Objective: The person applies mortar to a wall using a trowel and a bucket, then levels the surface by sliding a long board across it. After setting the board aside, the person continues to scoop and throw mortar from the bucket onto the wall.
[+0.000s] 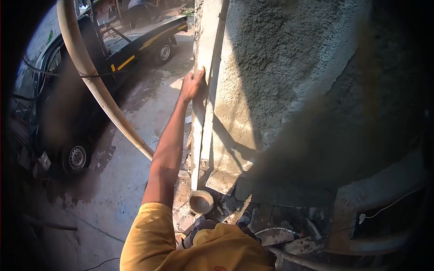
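My left hand reaches far forward at the end of a straight arm. Its fingers are closed around the edge of a long, pale, upright board that runs down the corner of a rough plastered wall. The thumb lies on the near face; the other fingers are partly hidden. Near the board's foot stands a round bucket with greyish-brown contents. My right hand does not show in the view.
A dark pickup truck stands on the left. A long curved pole crosses in front of it. Rubble and a pale hose lie around my feet. A ledge with a white cable is at right. Dark blurs cover parts of the view.
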A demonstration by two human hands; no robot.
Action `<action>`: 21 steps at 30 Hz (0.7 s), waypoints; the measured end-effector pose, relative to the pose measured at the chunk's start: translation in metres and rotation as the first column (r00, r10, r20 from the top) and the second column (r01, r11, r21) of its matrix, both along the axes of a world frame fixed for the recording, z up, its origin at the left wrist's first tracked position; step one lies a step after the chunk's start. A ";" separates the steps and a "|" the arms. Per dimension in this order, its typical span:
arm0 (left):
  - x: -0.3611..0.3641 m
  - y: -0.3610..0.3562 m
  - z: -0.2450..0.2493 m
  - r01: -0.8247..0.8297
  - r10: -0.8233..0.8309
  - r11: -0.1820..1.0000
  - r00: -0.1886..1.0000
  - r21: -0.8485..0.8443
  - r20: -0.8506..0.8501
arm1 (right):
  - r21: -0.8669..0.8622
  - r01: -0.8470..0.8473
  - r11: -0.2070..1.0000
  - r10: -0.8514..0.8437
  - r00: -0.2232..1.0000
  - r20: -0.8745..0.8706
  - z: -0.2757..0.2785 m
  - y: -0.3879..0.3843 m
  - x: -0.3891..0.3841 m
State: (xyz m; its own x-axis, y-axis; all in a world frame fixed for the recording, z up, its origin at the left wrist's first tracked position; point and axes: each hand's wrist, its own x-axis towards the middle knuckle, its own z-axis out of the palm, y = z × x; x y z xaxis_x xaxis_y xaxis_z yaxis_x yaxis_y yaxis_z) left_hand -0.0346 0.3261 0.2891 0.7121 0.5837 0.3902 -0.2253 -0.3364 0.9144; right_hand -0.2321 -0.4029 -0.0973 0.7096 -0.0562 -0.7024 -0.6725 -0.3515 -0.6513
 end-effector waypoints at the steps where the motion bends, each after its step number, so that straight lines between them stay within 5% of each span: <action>1: -0.006 -0.017 0.010 -0.038 0.038 0.999 0.999 -0.006 0.004 | -0.039 -0.021 0.999 0.021 1.000 0.011 -0.005 -0.018 -0.015; 3: -0.008 -0.011 0.006 -0.014 0.021 0.999 0.991 0.050 -0.135 | -0.126 -0.080 0.989 0.084 0.996 0.023 -0.016 -0.056 -0.050; 5: -0.013 0.001 -0.018 -0.026 0.064 0.961 0.990 0.276 -0.128 | -0.215 -0.170 0.962 0.180 0.983 0.028 -0.026 -0.097 -0.087; 6: -0.042 -0.025 -0.012 0.019 -0.016 0.975 1.000 0.222 -0.015 | -0.252 -0.217 0.943 0.231 0.973 0.027 -0.032 -0.118 -0.103; 7: -0.043 -0.004 -0.061 -0.009 0.016 0.991 0.999 0.136 -0.051 | -0.281 -0.263 0.923 0.281 0.959 0.026 -0.039 -0.138 -0.118; 9: -0.090 -0.030 -0.109 -0.220 0.220 0.969 0.975 -0.115 -0.009 | -0.316 -0.323 0.892 0.353 0.935 0.042 -0.055 -0.179 -0.137; 11: -0.143 -0.050 -0.205 -0.462 0.385 0.766 0.887 -0.448 -0.257 | -0.410 -0.312 0.857 0.299 0.949 -0.099 -0.070 -0.218 -0.148; 12: -0.175 -0.063 -0.269 -0.549 0.376 0.644 0.834 -0.533 -0.404 | -0.484 -0.264 0.834 0.270 0.961 -0.060 -0.023 -0.173 -0.128; 13: -0.208 -0.091 -0.326 -0.659 0.372 0.560 0.741 -0.502 -0.558 | -0.326 -0.132 0.936 0.046 0.965 -0.259 0.004 -0.144 -0.103; 14: -0.259 -0.115 -0.388 -0.570 0.176 0.629 0.767 -0.528 -0.617 | -0.310 -0.165 0.936 0.075 0.956 -0.283 0.001 -0.136 -0.085; 15: -0.292 -0.146 -0.450 -0.641 0.134 0.568 0.691 -0.516 -0.711 | -0.291 -0.198 0.936 0.105 0.946 -0.307 -0.007 -0.128 -0.068; 18: -0.356 -0.226 -0.535 -0.692 -0.141 0.507 0.521 -0.513 -0.842 | -0.357 -0.520 0.775 0.434 0.851 -0.296 -0.062 -0.069 -0.004; 21: -0.385 -0.262 -0.628 -0.665 -0.230 0.666 0.248 -0.337 -0.941 | -0.452 -0.817 0.358 0.812 0.511 -0.281 -0.173 0.003 0.035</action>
State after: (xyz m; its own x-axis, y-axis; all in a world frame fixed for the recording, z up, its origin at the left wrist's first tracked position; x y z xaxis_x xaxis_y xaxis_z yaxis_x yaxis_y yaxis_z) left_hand -0.4197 0.0645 -0.3389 0.0631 0.5023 -0.8624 0.8121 0.4764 0.3369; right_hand -0.1975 -0.3998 -0.2708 0.5958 0.2324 -0.7688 0.1167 -0.9721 -0.2035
